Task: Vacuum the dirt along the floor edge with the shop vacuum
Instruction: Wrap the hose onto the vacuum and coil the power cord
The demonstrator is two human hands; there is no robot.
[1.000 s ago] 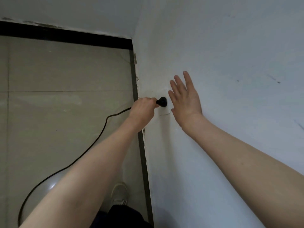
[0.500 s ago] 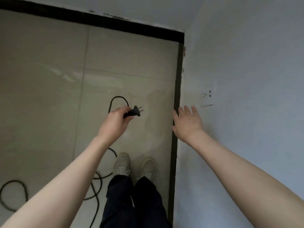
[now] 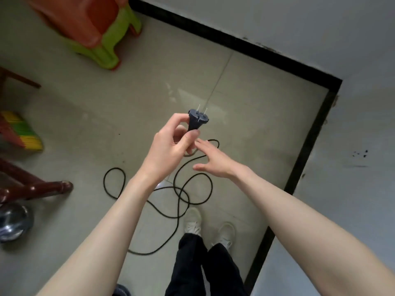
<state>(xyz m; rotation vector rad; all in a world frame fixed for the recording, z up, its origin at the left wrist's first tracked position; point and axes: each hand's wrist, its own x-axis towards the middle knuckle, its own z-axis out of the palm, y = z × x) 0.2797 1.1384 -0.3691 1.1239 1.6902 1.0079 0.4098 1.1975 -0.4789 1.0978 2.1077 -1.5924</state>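
Observation:
My left hand holds a black two-pin power plug above the floor, pins pointing away from me. Its black cord hangs down and lies in loose loops on the beige tile by my feet. My right hand is open with fingers straight, its fingertips just beside the left hand below the plug. A shiny metal drum, possibly the vacuum, shows at the left edge. The black skirting runs along the floor edge on the right.
Stacked orange and green plastic stools stand at the top left. Dark wooden furniture legs and a striped yellow-green object sit at the left. White walls meet in a corner at the upper right. My white shoes stand near the skirting.
My left hand pulled the plug out of the wall socket and carried it over the floor. My view swung left, away from the wall. The right hand left the wall and moved beside the left.

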